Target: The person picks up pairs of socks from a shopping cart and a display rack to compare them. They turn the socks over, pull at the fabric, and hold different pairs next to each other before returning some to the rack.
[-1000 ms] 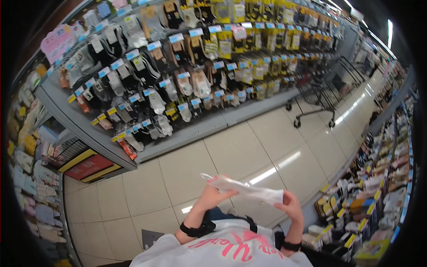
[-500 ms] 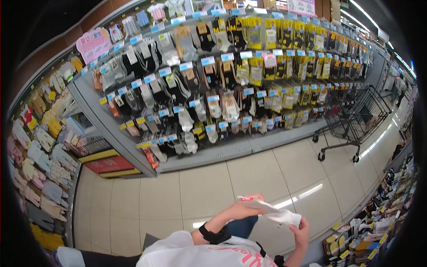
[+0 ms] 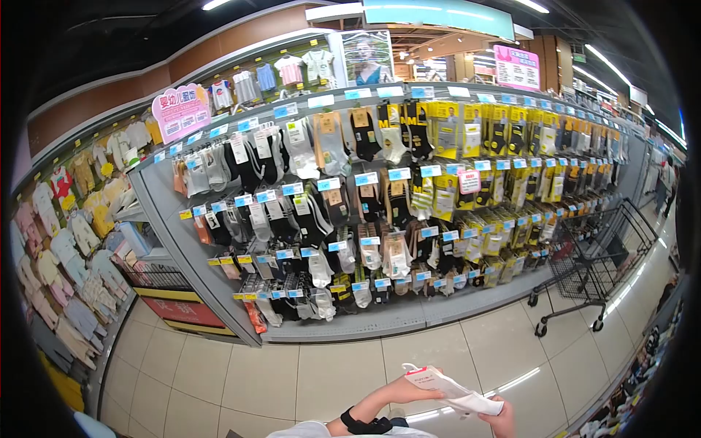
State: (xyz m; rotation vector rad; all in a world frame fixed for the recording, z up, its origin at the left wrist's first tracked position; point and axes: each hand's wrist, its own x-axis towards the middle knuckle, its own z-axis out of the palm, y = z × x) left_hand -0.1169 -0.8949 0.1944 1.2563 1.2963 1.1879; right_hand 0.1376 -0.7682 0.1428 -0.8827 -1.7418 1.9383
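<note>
In the head view, a pair of white socks [image 3: 467, 400] with a white and red card header [image 3: 427, 377] and a small plastic hook is stretched between my hands, low in front of me. My left hand [image 3: 415, 391], with a black band on its wrist, grips the card end from beneath; some of its fingers are hidden behind the card. At the toe end, my right hand [image 3: 501, 416] pinches the white fabric. Printing shows on the card, too small to read fully.
A long rack of hanging packaged socks [image 3: 380, 197] faces me across the tiled floor [image 3: 336, 372]. A black shopping cart [image 3: 591, 255] stands at the right. Baby clothes [image 3: 73, 248] hang on the left, and another person [image 3: 666, 182] is far down the aisle.
The view has tilted upward, so the rack and my hands sit lower in the frame. The card has turned and shows more of its printed face. Both hands still hold the socks.
</note>
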